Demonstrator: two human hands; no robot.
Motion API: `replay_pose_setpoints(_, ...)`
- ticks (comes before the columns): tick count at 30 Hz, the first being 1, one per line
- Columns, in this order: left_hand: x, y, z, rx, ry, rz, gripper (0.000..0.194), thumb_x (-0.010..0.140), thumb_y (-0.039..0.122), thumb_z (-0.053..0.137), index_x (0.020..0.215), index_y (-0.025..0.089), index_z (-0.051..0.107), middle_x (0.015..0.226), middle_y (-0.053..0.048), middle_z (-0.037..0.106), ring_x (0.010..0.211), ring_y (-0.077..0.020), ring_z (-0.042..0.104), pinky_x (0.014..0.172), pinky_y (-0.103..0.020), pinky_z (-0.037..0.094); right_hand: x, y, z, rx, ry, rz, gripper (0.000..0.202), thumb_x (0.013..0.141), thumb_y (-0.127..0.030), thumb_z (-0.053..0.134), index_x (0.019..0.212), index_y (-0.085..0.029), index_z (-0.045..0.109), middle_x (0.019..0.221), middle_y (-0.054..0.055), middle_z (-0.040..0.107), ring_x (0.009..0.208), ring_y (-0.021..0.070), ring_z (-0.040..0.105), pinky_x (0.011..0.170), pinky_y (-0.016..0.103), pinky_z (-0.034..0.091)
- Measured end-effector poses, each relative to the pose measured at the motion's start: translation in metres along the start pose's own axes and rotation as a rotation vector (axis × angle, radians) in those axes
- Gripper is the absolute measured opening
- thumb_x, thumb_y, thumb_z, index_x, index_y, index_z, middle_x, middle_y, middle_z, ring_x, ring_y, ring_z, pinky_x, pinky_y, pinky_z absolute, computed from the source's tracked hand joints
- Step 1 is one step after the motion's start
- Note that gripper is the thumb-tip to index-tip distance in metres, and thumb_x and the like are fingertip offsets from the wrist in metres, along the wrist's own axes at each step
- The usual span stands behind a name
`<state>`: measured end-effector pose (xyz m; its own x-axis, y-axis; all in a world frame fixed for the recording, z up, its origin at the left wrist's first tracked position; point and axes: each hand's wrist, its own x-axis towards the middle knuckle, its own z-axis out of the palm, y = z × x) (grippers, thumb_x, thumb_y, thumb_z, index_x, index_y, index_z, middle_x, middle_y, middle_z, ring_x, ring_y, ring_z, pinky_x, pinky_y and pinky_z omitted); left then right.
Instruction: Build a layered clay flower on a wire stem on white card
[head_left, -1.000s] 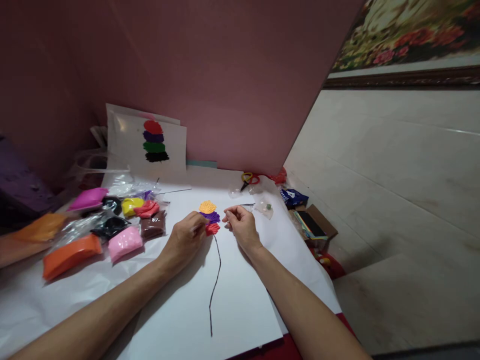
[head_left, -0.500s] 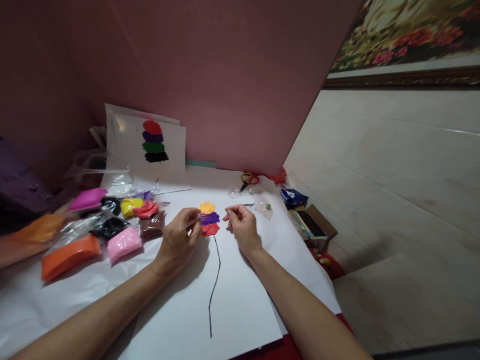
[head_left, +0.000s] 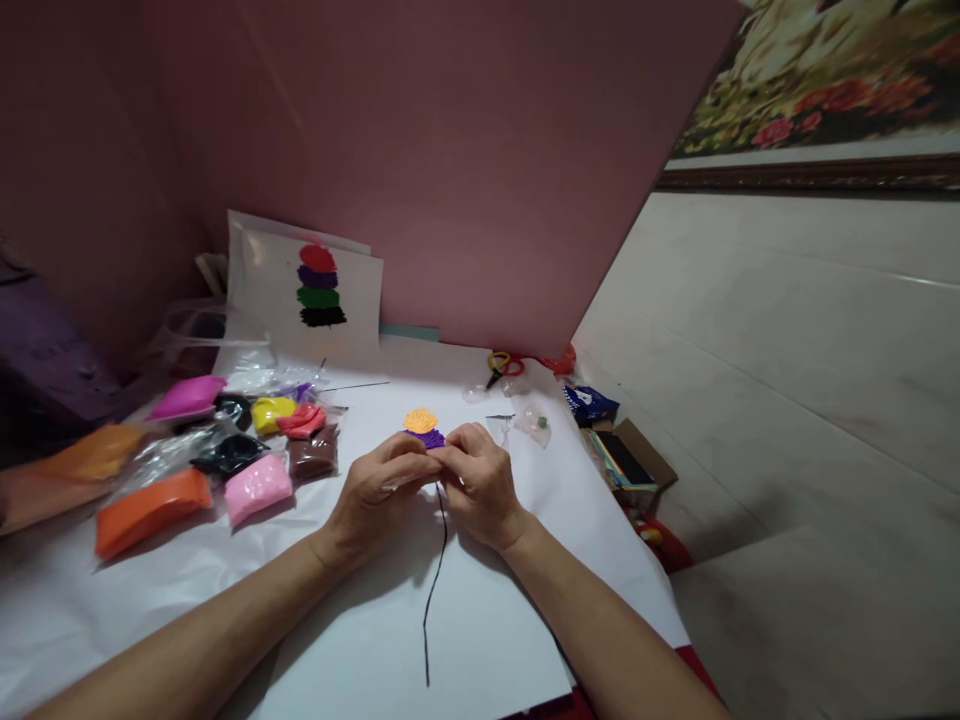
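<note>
My left hand (head_left: 381,492) is closed around a thin, see-through plastic tool (head_left: 401,482), mostly hidden by the fingers. Against its fingertips, my right hand (head_left: 480,483) is pinched together; anything between those fingers is too small or covered to make out. Both hands meet just above a white sheet of paper (head_left: 360,630). Right behind the fingertips, a textured yellow-orange clay patch (head_left: 421,419) tops a purple clay band (head_left: 427,438). The red clay band below is hidden by my hands. A thin dark line (head_left: 433,590) runs down the sheet from beneath them.
Bagged clay lies at left, including an orange pack (head_left: 154,512), a pink pack (head_left: 259,490) and a brown pack (head_left: 313,453). A sheet with colored bands (head_left: 360,300) leans on the wall. Scissors (head_left: 499,368) lie behind; a cardboard box (head_left: 651,455) stands right.
My hands have come together at the fingertips, over the lower clay bands, where they were apart on either side. The view has shifted slightly.
</note>
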<state>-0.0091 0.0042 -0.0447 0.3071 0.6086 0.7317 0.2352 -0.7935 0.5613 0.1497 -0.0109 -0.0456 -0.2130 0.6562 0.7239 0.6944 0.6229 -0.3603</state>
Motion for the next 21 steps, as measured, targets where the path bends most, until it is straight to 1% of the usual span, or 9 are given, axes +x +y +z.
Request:
replay_pose_setpoints(2,0.0,0.0,0.0,-0.02,0.036,-0.053,0.013,0.083,0.019,0.061,0.095,0.02,0.065,0.082,-0.003,0.065,0.068,-0.013,0.061,0.056,-0.022,0.048,0.001,0.002,0.001,0.064,0.066,0.074,0.023,0.085,-0.016,0.053,0.085,-0.024,0.074,0.073,0.002,0.046,0.069,0.0164,0.047,0.061,0.028,0.042)
replay_pose_setpoints(4,0.001,-0.002,-0.001,-0.028,0.098,-0.143,0.022,0.083,0.022,0.062,0.104,0.019,0.059,0.078,-0.001,0.064,0.062,-0.0115,0.057,0.054,-0.022,0.046,0.004,0.005,0.001,0.153,0.155,0.208,0.02,0.085,-0.019,0.056,0.089,-0.026,0.075,0.073,0.0,0.043,0.067,0.0153,0.047,0.06,0.027,0.042)
replay_pose_setpoints(6,0.002,-0.004,-0.002,-0.018,0.152,-0.263,0.022,0.083,0.024,0.061,0.104,0.018,0.057,0.073,0.001,0.062,0.059,-0.0107,0.054,0.056,-0.023,0.046,0.006,0.007,0.001,0.225,0.195,0.332,0.019,0.087,-0.025,0.056,0.091,-0.026,0.074,0.073,0.0,0.044,0.066,0.0151,0.048,0.061,0.028,0.043)
replay_pose_setpoints(8,0.003,-0.006,-0.003,-0.021,0.176,-0.366,0.02,0.084,0.027,0.059,0.102,0.018,0.057,0.073,0.001,0.061,0.062,-0.0119,0.056,0.059,-0.024,0.046,0.008,0.008,0.0,0.272,0.182,0.409,0.022,0.09,-0.03,0.052,0.09,-0.024,0.073,0.073,0.0,0.047,0.066,0.015,0.05,0.063,0.028,0.043)
replay_pose_setpoints(11,0.002,-0.009,-0.004,-0.041,0.196,-0.471,0.023,0.085,0.033,0.057,0.103,0.017,0.056,0.076,0.0,0.061,0.067,-0.0144,0.058,0.062,-0.026,0.046,0.008,0.01,0.0,0.33,0.145,0.46,0.023,0.092,-0.031,0.049,0.087,-0.021,0.07,0.076,0.001,0.055,0.07,0.0152,0.054,0.067,0.028,0.043)
replay_pose_setpoints(14,0.001,-0.012,-0.004,-0.052,0.227,-0.544,0.025,0.086,0.036,0.056,0.103,0.017,0.055,0.074,-0.001,0.06,0.067,-0.0156,0.057,0.063,-0.029,0.046,0.005,0.012,0.003,0.376,0.129,0.495,0.013,0.087,-0.027,0.055,0.083,-0.019,0.065,0.079,0.002,0.061,0.072,0.0157,0.057,0.067,0.028,0.045)
replay_pose_setpoints(17,0.001,-0.016,-0.004,-0.069,0.245,-0.597,0.027,0.085,0.039,0.055,0.101,0.017,0.055,0.076,-0.002,0.061,0.07,-0.0175,0.06,0.063,-0.03,0.048,0.003,0.015,0.006,0.361,0.104,0.527,0.009,0.084,-0.024,0.058,0.078,-0.018,0.062,0.074,0.001,0.062,0.066,0.0149,0.056,0.064,0.027,0.045)
replay_pose_setpoints(19,0.001,-0.019,-0.004,-0.085,0.25,-0.622,0.027,0.085,0.04,0.055,0.1,0.017,0.056,0.079,-0.003,0.062,0.073,-0.0189,0.062,0.063,-0.03,0.048,0.004,0.017,0.007,0.347,0.112,0.523,0.012,0.083,-0.025,0.059,0.075,-0.018,0.063,0.075,0.002,0.062,0.069,0.0153,0.057,0.065,0.027,0.046)
replay_pose_setpoints(21,0.001,-0.02,-0.003,-0.097,0.25,-0.637,0.028,0.085,0.041,0.055,0.098,0.017,0.056,0.08,-0.004,0.063,0.075,-0.0197,0.062,0.063,-0.03,0.048,0.005,0.017,0.008,0.367,0.15,0.528,0.015,0.082,-0.028,0.061,0.071,-0.018,0.064,0.079,0.004,0.062,0.073,0.0159,0.059,0.061,0.026,0.048)
